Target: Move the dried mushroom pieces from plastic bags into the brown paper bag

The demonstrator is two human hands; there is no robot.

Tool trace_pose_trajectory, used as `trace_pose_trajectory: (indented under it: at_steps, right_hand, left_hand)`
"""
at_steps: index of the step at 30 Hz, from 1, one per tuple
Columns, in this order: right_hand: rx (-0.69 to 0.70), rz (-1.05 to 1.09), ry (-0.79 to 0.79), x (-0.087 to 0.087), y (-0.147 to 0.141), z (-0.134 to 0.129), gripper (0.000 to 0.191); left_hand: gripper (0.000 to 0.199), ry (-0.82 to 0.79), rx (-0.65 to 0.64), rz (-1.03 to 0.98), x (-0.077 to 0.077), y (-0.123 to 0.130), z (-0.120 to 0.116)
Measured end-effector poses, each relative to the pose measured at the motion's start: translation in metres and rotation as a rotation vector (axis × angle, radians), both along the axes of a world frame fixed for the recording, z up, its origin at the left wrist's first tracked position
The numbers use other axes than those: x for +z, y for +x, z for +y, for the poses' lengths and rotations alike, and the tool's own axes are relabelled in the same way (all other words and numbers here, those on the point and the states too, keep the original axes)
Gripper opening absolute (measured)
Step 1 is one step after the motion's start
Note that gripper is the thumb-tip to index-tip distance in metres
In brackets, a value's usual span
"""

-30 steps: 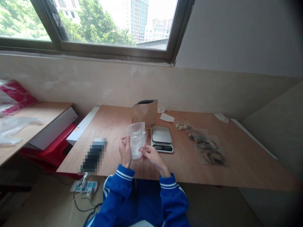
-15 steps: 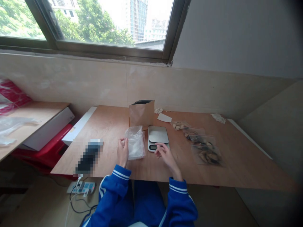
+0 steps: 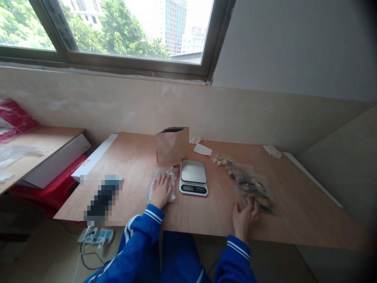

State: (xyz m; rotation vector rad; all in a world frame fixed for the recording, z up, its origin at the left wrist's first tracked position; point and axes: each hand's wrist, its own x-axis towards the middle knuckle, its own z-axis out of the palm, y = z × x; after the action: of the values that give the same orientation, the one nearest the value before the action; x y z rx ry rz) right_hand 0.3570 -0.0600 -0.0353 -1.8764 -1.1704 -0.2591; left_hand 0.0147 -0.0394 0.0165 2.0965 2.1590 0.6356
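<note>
My left hand (image 3: 161, 191) lies spread and flat on a clear plastic bag (image 3: 151, 184), left of the digital scale (image 3: 193, 171). Over at the right, my right hand (image 3: 245, 216) touches the near-left part of a clear bag of dark and brown pieces (image 3: 262, 202); its fingers are bent and apart. Another bag with dark pieces (image 3: 240, 168) lies just behind that one. Nothing stands on the scale's metal plate. Behind the scale and the plastic bag, an open brown paper bag (image 3: 172, 146) stands upright.
A small bag of pale pieces (image 3: 221, 159) and a white card (image 3: 202, 149) lie behind the scale to the right. A blurred dark phone-like object (image 3: 103, 198) rests at the table's left, with a cable down to a power strip (image 3: 98, 236).
My left hand has gone from pinching the plastic bag's edge to lying flat on it. My right hand has moved right, from the scale to the filled bags.
</note>
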Motion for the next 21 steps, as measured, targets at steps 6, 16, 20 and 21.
trace_pose_trajectory:
  at_steps: [6, 16, 20, 21]
  right_hand:
    - [-0.082, 0.082, 0.067, 0.004, 0.006, 0.005, 0.031]
    - [-0.25, 0.308, 0.139, 0.107, -0.017, -0.018, 0.025]
    - [0.14, 0.494, 0.193, 0.158, -0.06, -0.016, 0.038]
    - [0.268, 0.543, 0.169, 0.165, -0.074, -0.014, 0.04]
  left_hand:
    - [0.051, -0.023, -0.084, 0.085, -0.018, 0.0, 0.001]
    - [0.042, -0.04, -0.043, -0.335, -0.002, -0.013, -0.001]
    - [0.046, 0.067, -0.245, -0.637, 0.043, 0.002, -0.013]
    - [0.048, 0.077, -0.305, -0.709, 0.056, 0.007, -0.017]
